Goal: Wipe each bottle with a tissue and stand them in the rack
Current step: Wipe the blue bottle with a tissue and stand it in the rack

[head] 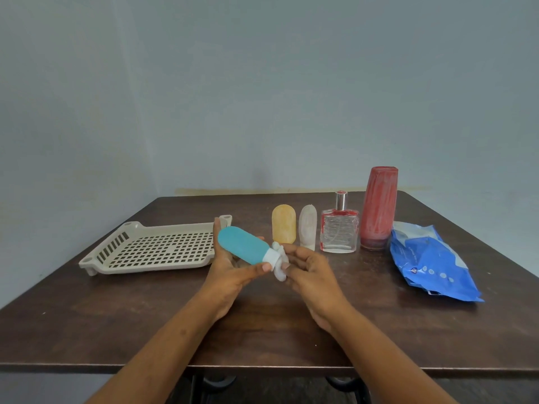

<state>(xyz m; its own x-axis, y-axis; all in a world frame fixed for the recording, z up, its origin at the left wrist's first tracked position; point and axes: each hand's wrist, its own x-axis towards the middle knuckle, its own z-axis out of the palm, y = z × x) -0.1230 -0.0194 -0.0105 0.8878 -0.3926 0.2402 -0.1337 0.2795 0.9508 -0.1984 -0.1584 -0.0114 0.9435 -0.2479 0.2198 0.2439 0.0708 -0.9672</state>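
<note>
My left hand [230, 272] holds a teal bottle [243, 244] with a white cap, tilted above the table. My right hand [306, 271] presses a crumpled white tissue [280, 265] against the cap end. The beige perforated rack [151, 249] lies at the left with nothing standing in it. Behind my hands stand a yellow bottle [283, 223], a white bottle [308, 225], a clear perfume bottle [339, 228] with red trim, and a tall red bottle [378, 207].
A blue pack of wipes [428, 260] lies at the right of the dark wooden table [262, 325]. A plain wall rises behind the table's far edge.
</note>
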